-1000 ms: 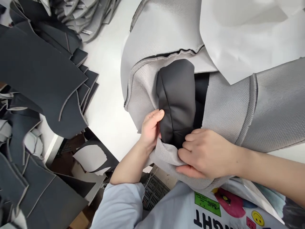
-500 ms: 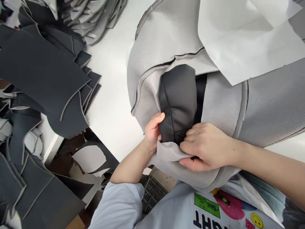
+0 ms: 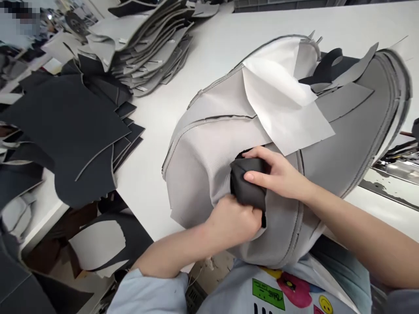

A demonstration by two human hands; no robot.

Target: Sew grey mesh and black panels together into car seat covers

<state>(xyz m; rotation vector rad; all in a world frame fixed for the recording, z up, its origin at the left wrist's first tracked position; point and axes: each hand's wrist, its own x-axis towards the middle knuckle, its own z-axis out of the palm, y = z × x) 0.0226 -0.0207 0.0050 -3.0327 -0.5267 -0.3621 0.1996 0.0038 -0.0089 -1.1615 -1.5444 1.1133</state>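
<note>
white table (image 3: 153, 131), one grey cover (image 3: 225, 135), one black flap (image 3: 250, 189) pinched by right hand (image 3: 283, 175), apparently left hand (image 3: 233, 221) too

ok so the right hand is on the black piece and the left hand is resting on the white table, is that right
Not quite: the left hand is not on the white table. The head view shows it closed at the lower end of the black piece. The right hand is on that piece.

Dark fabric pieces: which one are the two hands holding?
The bunched dark piece, gripped by the left hand and right hand amid the grey sewn cover; the others, such as the stacked dark panels at picture left, are untouched.
</note>
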